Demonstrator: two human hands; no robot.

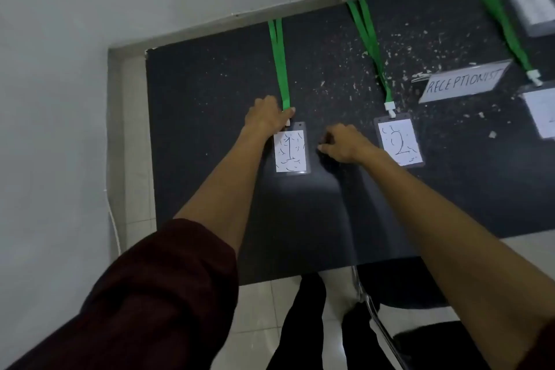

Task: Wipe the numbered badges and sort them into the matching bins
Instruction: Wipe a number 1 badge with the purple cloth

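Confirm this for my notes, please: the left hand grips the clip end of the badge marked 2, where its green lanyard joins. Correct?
No. The head view shows the left hand gripping the clip end of the badge marked 1, where its green lanyard joins. The badge marked 2 lies further right.

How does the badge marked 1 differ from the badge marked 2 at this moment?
Badge 1 bears a 1; badge 2 bears a 2. The left hand holds badge 1 at its clip end, while badge 2 lies untouched. Badge 1's lanyard runs almost straight away from the person; badge 2's lanyard slants left. Both are scribbled white cards in clear sleeves on green lanyards, flat on the dark table.
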